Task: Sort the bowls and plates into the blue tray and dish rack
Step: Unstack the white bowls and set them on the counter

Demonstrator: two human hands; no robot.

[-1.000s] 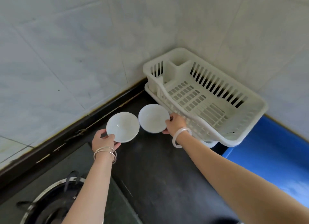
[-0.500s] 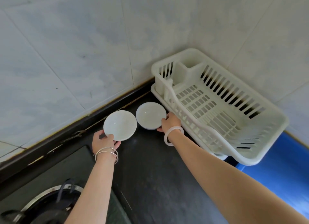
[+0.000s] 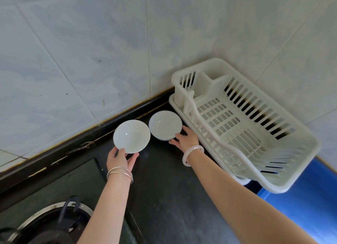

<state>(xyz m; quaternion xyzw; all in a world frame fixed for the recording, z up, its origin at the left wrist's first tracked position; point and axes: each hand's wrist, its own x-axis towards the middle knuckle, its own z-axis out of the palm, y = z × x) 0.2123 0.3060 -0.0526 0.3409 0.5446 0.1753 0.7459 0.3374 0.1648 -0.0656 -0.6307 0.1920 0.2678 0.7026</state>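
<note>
Two white bowls are side by side above the dark counter near the back wall. My left hand (image 3: 121, 159) pinches the near rim of the left bowl (image 3: 131, 136), thumb on top. My right hand (image 3: 186, 139) holds the near right rim of the right bowl (image 3: 165, 124). The white plastic dish rack (image 3: 269, 163) stands empty just right of the right bowl, in the tiled corner. Beyond and below the rack's near end, part of the blue tray (image 3: 313, 203) shows at the right edge.
A gas stove burner (image 3: 52, 223) with a dark pan support sits at the lower left. The black counter (image 3: 164, 189) runs between the stove and the rack. Tiled walls close off the back and right sides.
Both hands with their bowls have shifted slightly away from me toward the wall. The view has swung left, so the rack sits further right in the picture.
</note>
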